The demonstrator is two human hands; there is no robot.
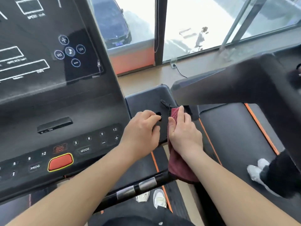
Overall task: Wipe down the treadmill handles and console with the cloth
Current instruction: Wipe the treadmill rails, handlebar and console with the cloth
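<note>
The black treadmill console [53, 111] fills the left, with touch icons above and a red stop button [60, 162] among the keys below. A dark red cloth [176, 167] hangs over the right edge of the console's side tray [146, 101]. My right hand [184, 131] lies on the cloth with its fingers extended, pressing it against the tray's edge. My left hand [143, 128] rests on the tray with fingers curled at a small black opening; what it holds is unclear. A handle bar with silver grip plates [136, 187] runs below my forearms.
A neighbouring treadmill [236, 132] with orange belt trim stands on the right, with another person's white shoes [257, 168] on it. My own shoes [156, 198] stand on the belt below. Glass windows and a wall socket with a cable lie ahead.
</note>
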